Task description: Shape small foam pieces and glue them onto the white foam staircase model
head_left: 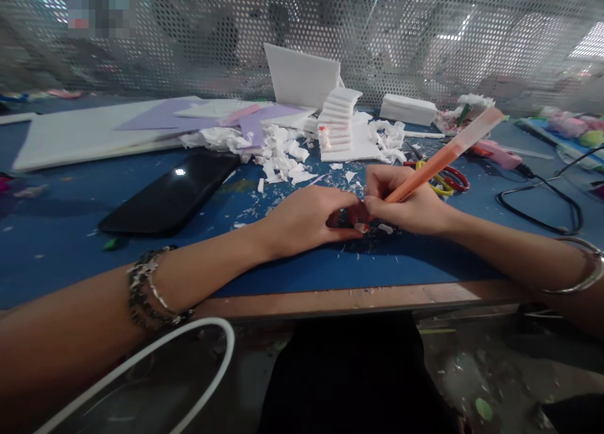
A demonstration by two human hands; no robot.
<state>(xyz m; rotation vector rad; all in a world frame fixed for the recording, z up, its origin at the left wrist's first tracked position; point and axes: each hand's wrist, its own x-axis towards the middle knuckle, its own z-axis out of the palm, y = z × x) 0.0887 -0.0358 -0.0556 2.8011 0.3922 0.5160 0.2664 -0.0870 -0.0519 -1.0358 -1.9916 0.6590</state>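
My left hand [316,217] rests low over the table near its front edge, thumb and fingers pinched around a small white piece [361,228] marked with red. Close beside it, my right hand [410,204] is closed on a thick orange marker [425,170]. The marker slants up to the right, and its lower end points toward the small piece; my fingers hide the tip. Another little white scrap [385,229] lies just below my right fingers. Behind the hands stands a stepped stack of white foam strips [337,129] with red marks on one step.
Torn white scraps [283,154] lie beyond my hands. A black phone [170,195] is at left, near white and purple sheets [160,116]. Red-and-yellow scissors [455,179] and a pink corded tool [500,154] lie right. A perforated metal screen [212,44] stands behind.
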